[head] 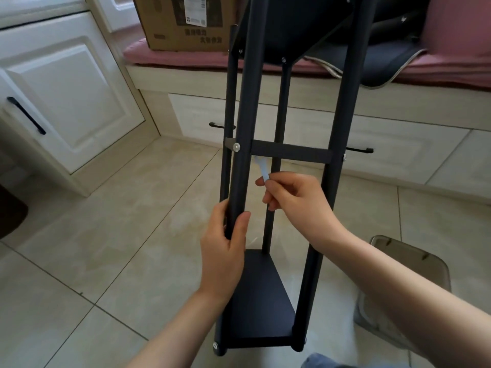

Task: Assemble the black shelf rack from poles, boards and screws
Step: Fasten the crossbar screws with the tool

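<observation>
The beige tiled floor [106, 235] carries a translucent grey plastic stool [414, 264]; a dark brown mat [10, 211] lies at its left edge.

— How is the rack [265, 181] seen?
— Black, with four poles, lying tilted, top on a bench; three boards are fitted, the middle board [291, 153] edge-on, silver screws [236, 147] at the joints

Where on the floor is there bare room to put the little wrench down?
Bare beige floor tiles lie left of the black shelf rack, up to the white cabinet door. To the right it is crowded: a translucent grey plastic bin sits beside the rack. The right hand holds the small white wrench.
</observation>
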`<state>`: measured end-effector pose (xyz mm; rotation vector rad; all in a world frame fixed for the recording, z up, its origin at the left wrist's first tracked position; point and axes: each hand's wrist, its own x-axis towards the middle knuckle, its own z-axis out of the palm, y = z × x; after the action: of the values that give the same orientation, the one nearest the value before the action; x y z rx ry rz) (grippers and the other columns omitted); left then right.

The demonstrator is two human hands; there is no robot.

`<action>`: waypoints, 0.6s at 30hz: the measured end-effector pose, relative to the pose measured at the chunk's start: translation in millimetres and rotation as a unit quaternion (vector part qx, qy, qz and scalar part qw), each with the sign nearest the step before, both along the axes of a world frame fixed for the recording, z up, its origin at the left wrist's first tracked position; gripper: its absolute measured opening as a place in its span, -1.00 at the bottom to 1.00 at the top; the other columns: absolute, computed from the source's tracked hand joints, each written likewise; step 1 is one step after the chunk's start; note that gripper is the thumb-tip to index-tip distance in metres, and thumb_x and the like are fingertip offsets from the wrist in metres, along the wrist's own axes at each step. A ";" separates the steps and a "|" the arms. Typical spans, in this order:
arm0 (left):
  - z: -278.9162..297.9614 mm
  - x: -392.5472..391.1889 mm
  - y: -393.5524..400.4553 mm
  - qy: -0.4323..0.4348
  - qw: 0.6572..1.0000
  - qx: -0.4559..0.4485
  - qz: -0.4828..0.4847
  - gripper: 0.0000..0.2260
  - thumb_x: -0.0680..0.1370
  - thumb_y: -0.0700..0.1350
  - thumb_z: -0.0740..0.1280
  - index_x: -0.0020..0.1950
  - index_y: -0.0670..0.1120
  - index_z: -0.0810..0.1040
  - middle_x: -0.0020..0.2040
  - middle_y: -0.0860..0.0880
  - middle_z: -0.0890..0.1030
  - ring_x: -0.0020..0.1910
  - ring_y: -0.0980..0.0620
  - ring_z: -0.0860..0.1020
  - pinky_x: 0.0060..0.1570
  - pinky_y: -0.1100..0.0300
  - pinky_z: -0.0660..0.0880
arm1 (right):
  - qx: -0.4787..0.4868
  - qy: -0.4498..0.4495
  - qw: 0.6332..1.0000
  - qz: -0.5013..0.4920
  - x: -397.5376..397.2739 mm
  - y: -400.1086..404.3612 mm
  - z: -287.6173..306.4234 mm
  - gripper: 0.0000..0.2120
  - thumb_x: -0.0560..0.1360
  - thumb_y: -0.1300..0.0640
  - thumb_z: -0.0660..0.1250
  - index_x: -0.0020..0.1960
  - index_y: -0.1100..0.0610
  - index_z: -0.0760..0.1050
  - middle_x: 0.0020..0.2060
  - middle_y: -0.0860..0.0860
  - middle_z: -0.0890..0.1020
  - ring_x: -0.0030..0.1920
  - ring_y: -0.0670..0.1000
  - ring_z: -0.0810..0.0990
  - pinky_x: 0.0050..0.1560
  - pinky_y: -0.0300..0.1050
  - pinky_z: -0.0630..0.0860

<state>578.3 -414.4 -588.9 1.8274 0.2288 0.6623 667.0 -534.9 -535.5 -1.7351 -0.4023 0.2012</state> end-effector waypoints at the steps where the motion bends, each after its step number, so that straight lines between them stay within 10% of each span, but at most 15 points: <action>1: -0.4 0.2 0.9 0.000 1.000 -0.002 0.001 -0.87 0.55 0.24 0.25 0.09 0.37 0.47 -0.34 -0.02 0.48 -0.43 -0.14 0.44 -0.47 -0.05 0.44 | -0.003 -0.003 1.000 -0.001 0.1 1.4 -0.2 -0.82 0.63 0.19 0.25 0.04 0.07 0.64 -0.28 -0.03 0.65 -0.21 -0.06 0.63 -0.07 -0.19 0.63; 18: -2.3 2.7 4.2 -0.017 0.999 -0.029 0.020 -0.79 0.55 0.16 0.26 0.11 0.11 0.49 -0.33 -0.14 0.49 -0.49 -0.17 0.44 -0.56 -0.01 0.41 | -0.101 -0.160 0.982 -0.015 10.3 13.6 7.6 -0.80 0.62 0.19 0.27 0.13 0.11 0.65 -0.17 -0.21 0.58 -0.22 -0.23 0.57 -0.13 -0.48 0.48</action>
<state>581.1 -410.3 -591.2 1.7585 0.2600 0.7074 677.3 -521.3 -527.9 -1.9800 -0.6077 -0.0639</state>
